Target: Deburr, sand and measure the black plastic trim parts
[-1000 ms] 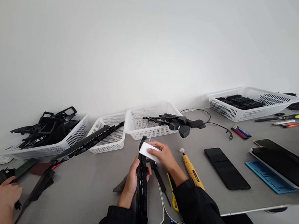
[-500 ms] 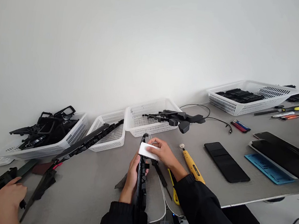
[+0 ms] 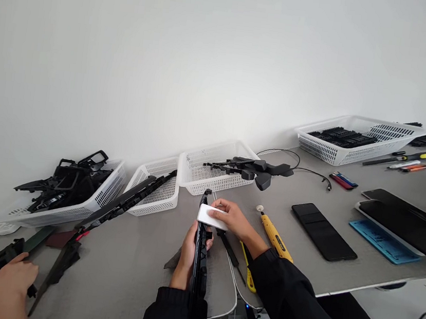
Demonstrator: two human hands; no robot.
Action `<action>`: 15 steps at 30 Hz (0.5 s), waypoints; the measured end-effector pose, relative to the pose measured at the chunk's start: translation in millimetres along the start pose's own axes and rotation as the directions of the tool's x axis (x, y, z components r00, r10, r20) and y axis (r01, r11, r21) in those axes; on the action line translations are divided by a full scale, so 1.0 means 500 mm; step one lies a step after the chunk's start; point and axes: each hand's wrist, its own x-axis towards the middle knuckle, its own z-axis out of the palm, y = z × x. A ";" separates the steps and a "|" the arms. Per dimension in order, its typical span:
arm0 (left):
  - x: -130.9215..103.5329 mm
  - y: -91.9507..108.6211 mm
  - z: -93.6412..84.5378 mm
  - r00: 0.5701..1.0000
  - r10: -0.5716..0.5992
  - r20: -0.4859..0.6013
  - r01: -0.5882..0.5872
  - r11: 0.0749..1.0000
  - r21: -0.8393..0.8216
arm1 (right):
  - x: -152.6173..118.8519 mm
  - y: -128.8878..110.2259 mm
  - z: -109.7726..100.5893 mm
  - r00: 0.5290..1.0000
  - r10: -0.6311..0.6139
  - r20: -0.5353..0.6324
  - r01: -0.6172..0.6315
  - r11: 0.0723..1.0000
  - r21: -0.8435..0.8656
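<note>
My left hand (image 3: 187,252) is wrapped round a long black plastic part (image 3: 199,269), which runs upright from my lap past the table edge. A white rectangular block (image 3: 211,216) is pinched in my right hand (image 3: 232,219) and lies across the upper part of the black piece. The block hides what lies beneath it. Just right of the part, a screwdriver with a black handle (image 3: 229,247) and a yellow cutter (image 3: 250,280) rest on the table. A yellow rotary tool with a white round tip (image 3: 275,237) lies beside my right forearm.
White baskets with black parts stand along the wall: a left basket (image 3: 110,188), a middle one (image 3: 215,184) and a right one (image 3: 339,157). Phone-like slabs (image 3: 322,232) and a blue tray (image 3: 383,242) lie right. A co-worker's hand (image 3: 14,280) holds a black part at lower left.
Almost nothing differs. The view has shifted very slightly; both hands keep the black part and the white block in nearly the same place.
</note>
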 end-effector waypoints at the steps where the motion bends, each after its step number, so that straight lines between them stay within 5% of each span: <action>1: -0.001 -0.001 0.001 0.999 0.035 0.001 -0.035 0.999 0.005 | 0.000 0.000 -0.001 1.000 0.001 0.002 -0.001 1.000 0.000; 15: -0.004 0.002 0.006 0.994 0.114 -0.002 -0.114 0.994 0.005 | 0.000 -0.002 0.004 0.999 -0.046 -0.005 0.046 0.999 -0.030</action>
